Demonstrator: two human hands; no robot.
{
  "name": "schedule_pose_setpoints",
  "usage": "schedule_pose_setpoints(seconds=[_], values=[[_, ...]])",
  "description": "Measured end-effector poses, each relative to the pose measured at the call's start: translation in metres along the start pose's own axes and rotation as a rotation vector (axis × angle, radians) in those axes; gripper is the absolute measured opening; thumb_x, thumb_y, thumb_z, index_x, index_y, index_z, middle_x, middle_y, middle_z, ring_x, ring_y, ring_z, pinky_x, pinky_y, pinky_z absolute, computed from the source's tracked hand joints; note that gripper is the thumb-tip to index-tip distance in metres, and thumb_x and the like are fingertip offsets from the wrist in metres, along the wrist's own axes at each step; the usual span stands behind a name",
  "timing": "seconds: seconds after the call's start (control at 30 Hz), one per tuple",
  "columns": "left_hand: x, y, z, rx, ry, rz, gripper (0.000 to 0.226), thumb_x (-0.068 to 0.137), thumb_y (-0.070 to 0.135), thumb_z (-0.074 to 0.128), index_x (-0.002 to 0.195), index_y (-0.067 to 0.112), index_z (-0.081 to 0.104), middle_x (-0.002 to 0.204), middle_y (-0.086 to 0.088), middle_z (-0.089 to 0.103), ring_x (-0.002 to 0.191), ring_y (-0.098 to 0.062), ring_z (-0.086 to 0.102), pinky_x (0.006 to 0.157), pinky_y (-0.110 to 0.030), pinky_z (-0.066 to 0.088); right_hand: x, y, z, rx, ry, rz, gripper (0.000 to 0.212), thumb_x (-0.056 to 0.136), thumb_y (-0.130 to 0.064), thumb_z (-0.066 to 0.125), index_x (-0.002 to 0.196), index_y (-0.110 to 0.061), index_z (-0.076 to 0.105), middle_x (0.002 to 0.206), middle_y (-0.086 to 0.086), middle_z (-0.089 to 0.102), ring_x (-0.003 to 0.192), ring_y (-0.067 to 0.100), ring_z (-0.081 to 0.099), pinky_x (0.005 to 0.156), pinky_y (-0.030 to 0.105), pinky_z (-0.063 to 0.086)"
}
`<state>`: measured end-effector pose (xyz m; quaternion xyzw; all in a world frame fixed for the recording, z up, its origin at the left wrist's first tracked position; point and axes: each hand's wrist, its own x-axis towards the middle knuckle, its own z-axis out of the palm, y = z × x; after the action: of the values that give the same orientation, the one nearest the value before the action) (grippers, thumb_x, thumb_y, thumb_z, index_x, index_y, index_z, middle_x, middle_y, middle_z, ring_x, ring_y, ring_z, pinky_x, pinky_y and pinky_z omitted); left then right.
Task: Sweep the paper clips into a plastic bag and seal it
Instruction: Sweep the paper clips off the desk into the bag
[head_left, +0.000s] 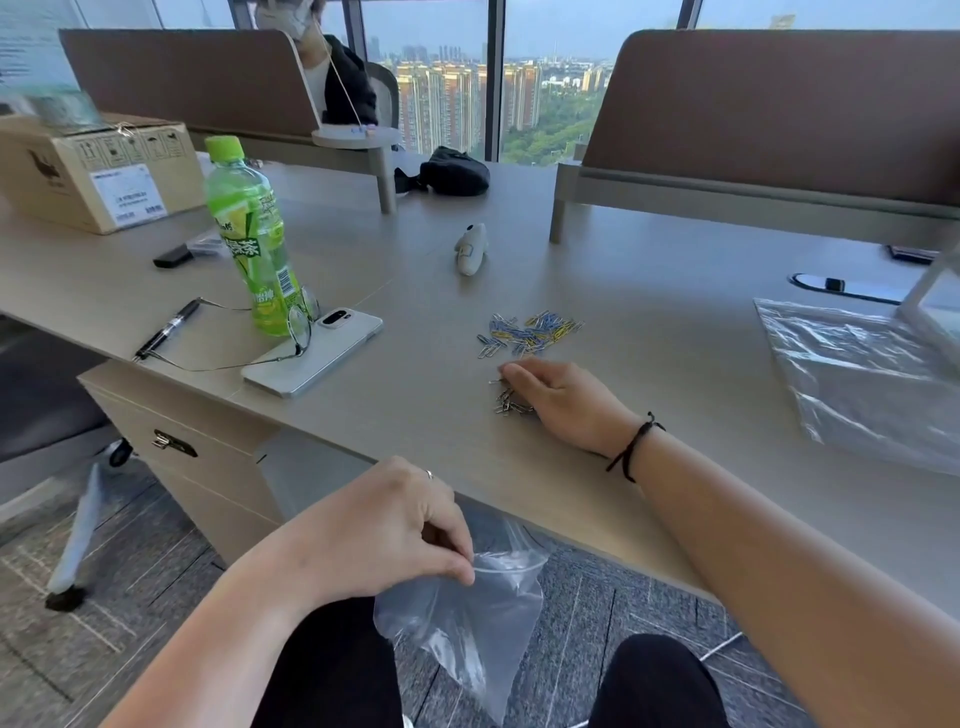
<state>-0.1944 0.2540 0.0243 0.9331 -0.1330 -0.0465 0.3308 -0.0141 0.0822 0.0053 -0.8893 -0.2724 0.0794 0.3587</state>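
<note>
Head view is showing a person sitting at a grey table (649, 322), with both bare hands at work. Their right hand (563, 402) is lying on the table near its front edge, fingers (519, 375) curled narrowly over a small cluster of silver paper clips (511, 404), which is peeking out from under the fingertips; whether any clip is actually being gripped I cannot tell. A black cord bracelet (634, 447) is circling that wrist. Just beyond the hand, the main pile of coloured paper clips (530, 332), blue, yellow and silver, is lying spread on the table surface.

Their left hand (384, 530) is hanging below the table edge, over the lap, with thumb and fingers pinching the rim of a clear plastic bag (467, 623). The bag's mouth is sitting just under the table edge and its body is drooping between the knees.

A second, larger clear plastic bag (862, 374) is lying flat on the table well to the right. To the left are standing a green tea bottle (249, 234), a white phone (317, 351) with wire-framed glasses (291, 332) resting partly on it, and a black pen (169, 327). A small grey plush toy (471, 248) is lying farther back, and a cardboard box (98, 166) is sitting at the far left.
</note>
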Motion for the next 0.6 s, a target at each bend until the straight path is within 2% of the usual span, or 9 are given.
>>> schedule_pose_setpoints(seconds=[0.1, 0.2, 0.33, 0.43, 0.5, 0.6], values=[[0.0, -0.001, -0.001, -0.006, 0.005, -0.003, 0.007, 0.072, 0.027, 0.088, 0.075, 0.025, 0.082, 0.073, 0.009, 0.076, 0.075, -0.004, 0.068, 0.065, -0.013, 0.049, 0.0, -0.006, 0.012, 0.055, -0.041, -0.048, 0.041, 0.1, -0.051, 0.039, 0.108, -0.028, 0.071, 0.11, -0.007, 0.073, 0.105, 0.015, 0.064, 0.099, 0.039, 0.047], [0.0, -0.002, -0.002, -0.016, 0.012, -0.01, 0.007, 0.072, 0.028, 0.088, 0.075, 0.025, 0.082, 0.073, 0.009, 0.076, 0.074, -0.005, 0.069, 0.066, -0.018, 0.052, -0.006, -0.009, 0.019, 0.212, -0.077, -0.1, 0.041, 0.101, -0.045, 0.042, 0.098, -0.024, 0.076, 0.103, -0.008, 0.076, 0.101, 0.011, 0.068, 0.102, 0.04, 0.047], [-0.001, -0.003, -0.003, -0.016, 0.021, -0.01, 0.008, 0.071, 0.03, 0.089, 0.075, 0.027, 0.082, 0.073, 0.011, 0.075, 0.074, -0.006, 0.069, 0.067, -0.021, 0.053, -0.016, -0.022, 0.02, 0.472, -0.175, -0.102, 0.048, 0.105, -0.038, 0.037, 0.094, -0.012, 0.076, 0.093, 0.012, 0.078, 0.094, 0.028, 0.07, 0.098, 0.038, 0.049], [0.0, -0.005, -0.002, -0.018, 0.026, -0.012, 0.008, 0.071, 0.029, 0.089, 0.075, 0.027, 0.082, 0.073, 0.01, 0.076, 0.074, -0.004, 0.069, 0.067, -0.02, 0.053, -0.02, -0.03, 0.019, 0.681, -0.232, -0.075, 0.059, 0.106, -0.039, 0.029, 0.098, 0.0, 0.073, 0.094, 0.027, 0.073, 0.089, 0.03, 0.067, 0.094, 0.037, 0.05], [0.001, -0.005, -0.002, -0.023, 0.025, -0.009, 0.008, 0.071, 0.029, 0.089, 0.075, 0.027, 0.082, 0.073, 0.011, 0.076, 0.074, -0.004, 0.069, 0.067, -0.018, 0.053, -0.019, -0.031, 0.019, 0.815, -0.203, -0.026, 0.065, 0.104, -0.046, 0.026, 0.1, -0.002, 0.073, 0.101, 0.027, 0.073, 0.094, 0.029, 0.068, 0.098, 0.04, 0.049], [0.0, -0.004, -0.002, -0.023, 0.015, -0.003, 0.006, 0.072, 0.028, 0.088, 0.075, 0.027, 0.083, 0.073, 0.011, 0.076, 0.075, -0.003, 0.069, 0.067, -0.018, 0.053, -0.014, -0.03, 0.021, 0.882, -0.09, 0.042, 0.069, 0.1, -0.058, 0.027, 0.097, -0.01, 0.076, 0.104, 0.017, 0.075, 0.104, 0.029, 0.069, 0.106, 0.047, 0.046]])
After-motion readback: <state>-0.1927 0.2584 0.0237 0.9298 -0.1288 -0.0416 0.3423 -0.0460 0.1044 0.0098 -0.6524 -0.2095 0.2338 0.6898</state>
